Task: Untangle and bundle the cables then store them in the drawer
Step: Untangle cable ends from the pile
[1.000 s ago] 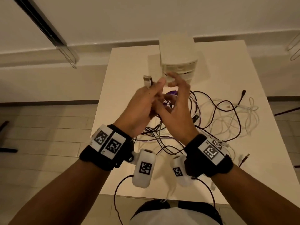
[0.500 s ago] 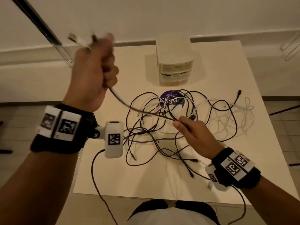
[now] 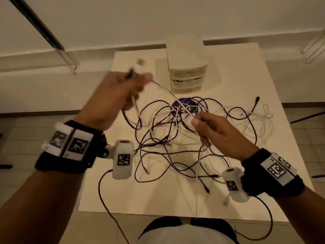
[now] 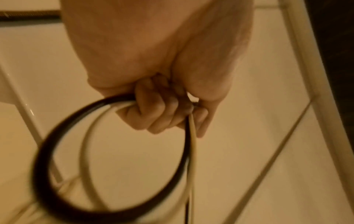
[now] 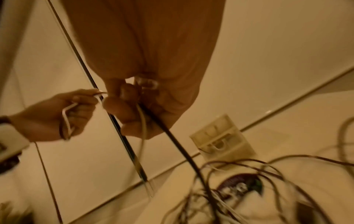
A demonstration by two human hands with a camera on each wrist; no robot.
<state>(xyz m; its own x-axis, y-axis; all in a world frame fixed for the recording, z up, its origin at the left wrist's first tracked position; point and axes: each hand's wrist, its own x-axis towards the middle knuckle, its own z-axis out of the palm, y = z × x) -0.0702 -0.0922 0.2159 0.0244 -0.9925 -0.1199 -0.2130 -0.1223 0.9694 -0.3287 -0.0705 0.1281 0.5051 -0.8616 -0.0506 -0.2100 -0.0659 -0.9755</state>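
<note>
A tangle of black, white and purple cables (image 3: 184, 138) lies spread over the white table (image 3: 246, 71). My left hand (image 3: 123, 92) is raised over the table's left side, blurred, its fingers (image 4: 153, 109) curled round a black and a white cable that loop below the fist (image 4: 63, 151). A USB plug (image 3: 139, 61) sticks out above it. The two cables run taut down to my right hand (image 3: 209, 127), which pinches them (image 5: 141, 94) above the tangle. The small beige drawer unit (image 3: 187, 67) stands at the back of the table, its drawers closed.
A round purple disc (image 3: 184, 105) lies under the cables just in front of the drawer unit. Loose cable ends reach the table's right side (image 3: 256, 101) and front edge. A dark pole (image 3: 35, 23) slants across the wall at upper left. Tiled floor surrounds the table.
My left hand has come down and to the right from its high pull, closer to the right hand. The right hand has stayed over the tangle, holding the same cables.
</note>
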